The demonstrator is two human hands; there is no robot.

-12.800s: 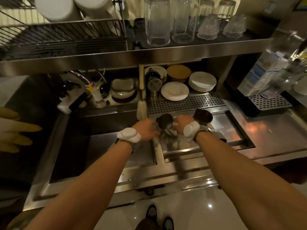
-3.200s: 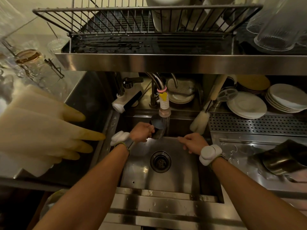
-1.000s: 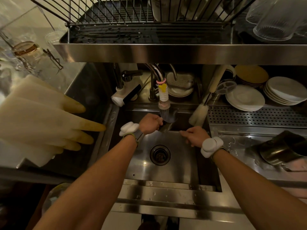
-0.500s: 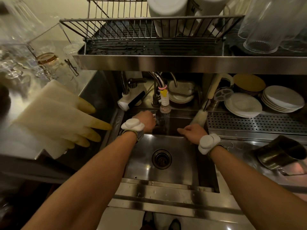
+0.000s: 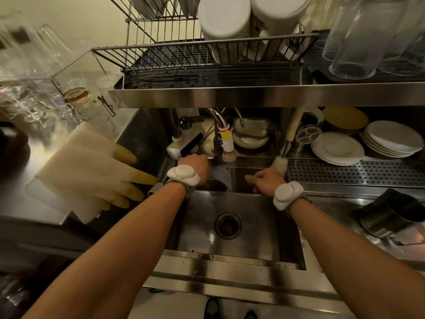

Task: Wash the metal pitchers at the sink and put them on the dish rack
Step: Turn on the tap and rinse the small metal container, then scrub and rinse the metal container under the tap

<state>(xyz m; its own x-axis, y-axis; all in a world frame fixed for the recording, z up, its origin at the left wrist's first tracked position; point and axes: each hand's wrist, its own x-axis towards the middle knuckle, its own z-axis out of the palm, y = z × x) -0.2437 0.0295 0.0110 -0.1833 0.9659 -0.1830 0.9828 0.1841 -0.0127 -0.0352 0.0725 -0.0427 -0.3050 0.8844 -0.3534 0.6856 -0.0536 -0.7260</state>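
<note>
My left hand [image 5: 195, 165] grips a small metal pitcher [image 5: 219, 178] at the back of the sink [image 5: 253, 226], right under the tap nozzle [image 5: 228, 155]. The pitcher is blurred and partly hidden behind my hand. My right hand [image 5: 264, 180] hovers to its right with the fingers loose and pointing left, holding nothing. A second metal pitcher [image 5: 395, 215] lies on its side on the wet draining board at the right. The wire dish rack [image 5: 174, 58] sits on the steel shelf above the sink, with white containers standing in its right half.
Pale rubber gloves [image 5: 92, 171] hang over the counter at the left, beside glassware [image 5: 34, 104]. Stacked plates [image 5: 388, 139] and a bottle brush [image 5: 279, 163] are behind the perforated tray [image 5: 356, 173]. Upturned glasses [image 5: 358, 42] stand right of the rack. The drain [image 5: 227, 225] is open.
My left hand has brought the pitcher from the sink's middle up to the back wall under the tap. The view has tilted up, showing more of the rack. My right hand has barely moved.
</note>
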